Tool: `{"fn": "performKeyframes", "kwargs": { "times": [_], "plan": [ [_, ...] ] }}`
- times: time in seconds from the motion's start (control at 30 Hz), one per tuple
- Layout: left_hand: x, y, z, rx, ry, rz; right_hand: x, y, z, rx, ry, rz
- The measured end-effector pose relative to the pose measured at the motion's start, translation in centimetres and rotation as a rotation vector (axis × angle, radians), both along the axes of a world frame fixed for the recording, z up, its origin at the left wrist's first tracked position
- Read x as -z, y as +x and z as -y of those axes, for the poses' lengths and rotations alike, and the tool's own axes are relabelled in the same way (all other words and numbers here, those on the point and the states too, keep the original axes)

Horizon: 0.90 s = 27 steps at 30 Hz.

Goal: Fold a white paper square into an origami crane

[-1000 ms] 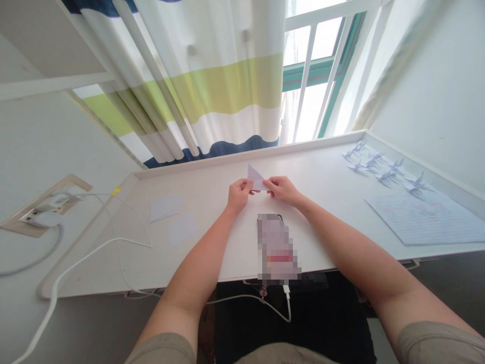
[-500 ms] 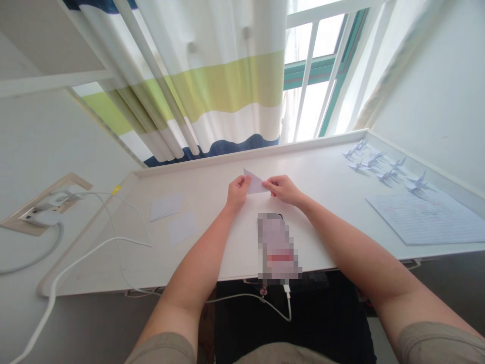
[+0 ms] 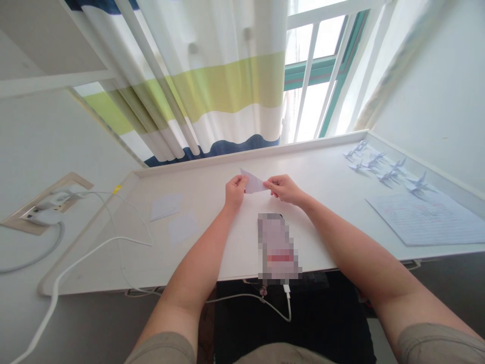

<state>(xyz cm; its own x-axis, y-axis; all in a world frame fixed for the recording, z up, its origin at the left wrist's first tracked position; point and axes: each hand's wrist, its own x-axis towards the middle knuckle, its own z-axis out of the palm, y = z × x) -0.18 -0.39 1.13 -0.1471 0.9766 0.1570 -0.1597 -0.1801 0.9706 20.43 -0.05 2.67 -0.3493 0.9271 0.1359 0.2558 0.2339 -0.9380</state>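
I hold a folded paper (image 3: 253,183) between my two hands, a little above the desk (image 3: 326,177), near its far edge. My left hand (image 3: 235,191) pinches the left corner with thumb and fingers, and my right hand (image 3: 284,188) pinches the right corner in the same way, so both hands are closed on the paper. I judge that this two-corner hold keeps the sheet stretched and flat, so that the edges stay lined up.

The paper has the shape of a triangle. Its long axis runs left to right, from one hand to the other, and one sharp tip points up and to the left, toward the curtain (image 3: 212,91). The lower edge is partly hidden by my fingers, so I cannot tell if it touches the desk.

Just in front of my hands lies a blurred object (image 3: 278,247) on the near edge of the desk. At the left lie two blank sheets (image 3: 166,206), well apart from my hands, and a white cable (image 3: 113,242) runs over that side. At the right rest several paper cranes (image 3: 382,167) in a group, beside a printed sheet (image 3: 424,217). They lie out of the way, I think, to leave the middle for folding.
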Motion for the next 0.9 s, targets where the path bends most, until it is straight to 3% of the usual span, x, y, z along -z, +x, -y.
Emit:
{"fn": "performKeyframes", "kwargs": {
  "times": [0.2, 0.67, 0.9],
  "plan": [
    [-0.8, 0.0, 0.5, -0.051, 0.007, 0.008, 0.0, 0.2, 0.2, -0.080, -0.012, 0.046],
    [-1.7, 0.1, 0.9, -0.082, -0.038, 0.114, -0.7, -0.2, 0.6, -0.081, -0.023, 0.003],
    [-1.7, 0.1, 0.7, -0.123, -0.042, 0.053, -0.5, 0.0, 0.6, -0.119, 0.000, 0.016]
  ]
}}
